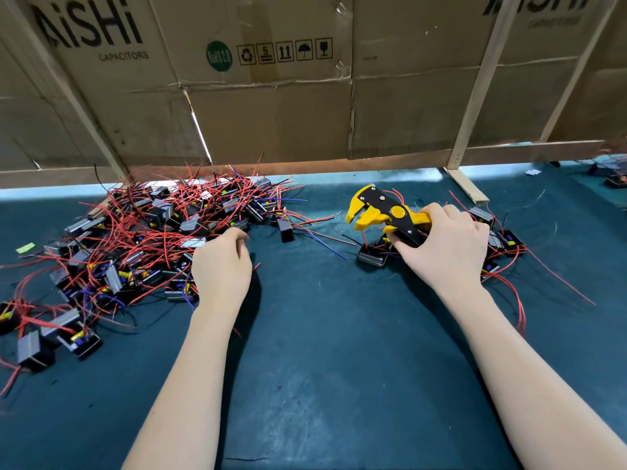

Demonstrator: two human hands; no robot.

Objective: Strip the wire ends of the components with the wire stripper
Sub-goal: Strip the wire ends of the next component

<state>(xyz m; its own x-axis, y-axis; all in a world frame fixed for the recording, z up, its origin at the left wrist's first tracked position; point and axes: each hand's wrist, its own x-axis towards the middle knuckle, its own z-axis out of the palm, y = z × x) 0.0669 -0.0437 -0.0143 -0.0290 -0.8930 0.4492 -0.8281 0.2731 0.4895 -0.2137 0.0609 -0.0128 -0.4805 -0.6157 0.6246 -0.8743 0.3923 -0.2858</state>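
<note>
A big pile of small black-and-grey components (152,232) with red, blue and black wires covers the left of the blue-green table (322,351). My left hand (220,266) reaches into the pile's right edge with its fingers curled down among the wires; what they hold is hidden. My right hand (448,245) grips the handles of a yellow and black wire stripper (383,212), whose jaws point left and stand open. One component (371,257) lies just below the stripper. A smaller group of components (502,242) lies right of my right hand.
A cardboard wall (271,96) on pale wooden struts stands along the back of the table. A lone black component (285,228) lies between the pile and the stripper. More components (610,174) sit at the far right.
</note>
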